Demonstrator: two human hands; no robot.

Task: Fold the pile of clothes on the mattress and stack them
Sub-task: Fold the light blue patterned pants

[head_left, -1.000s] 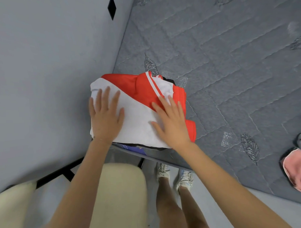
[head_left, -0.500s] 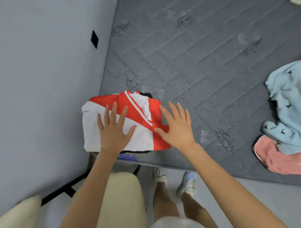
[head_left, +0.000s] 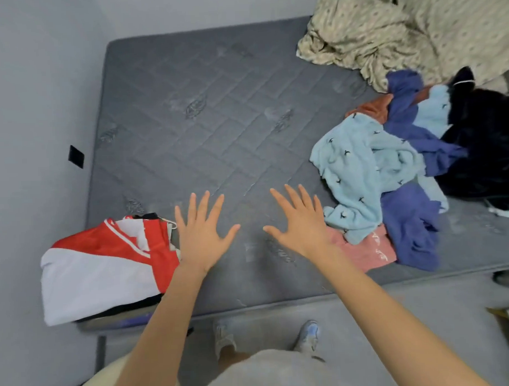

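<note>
Hands empty: left hand (head_left: 201, 238) and right hand (head_left: 302, 224) both flat, fingers straight and spread, palms down over bare mattress (head_left: 216, 122) near its front edge, gripping nothing. Can't tell whether palms touch the surface. Below them, left shoe (head_left: 223, 335) and right shoe (head_left: 308, 334) on the floor by the bed's edge.

At the front-left corner of the mattress, next to the wall (head_left: 28, 114): folded stack (head_left: 100, 270), red-and-white piece on top, dark layers (head_left: 122, 311) showing underneath. Left hand just beside the stack's right edge; contact unclear.

Right of the right hand: unfolded pile (head_left: 413, 158). Pink garment (head_left: 365, 252) nearest, partly behind the right wrist. Light blue printed garment (head_left: 359, 172) over it, blue-purple garment (head_left: 410, 230) alongside, black garment (head_left: 488, 144) further right, rust-orange scrap (head_left: 371, 109) poking out at the back. Stack and pile well apart, hands between.

Beige patterned blanket (head_left: 386, 35) crumpled at the far-right corner. Small black square (head_left: 76, 156) on the left wall.
</note>
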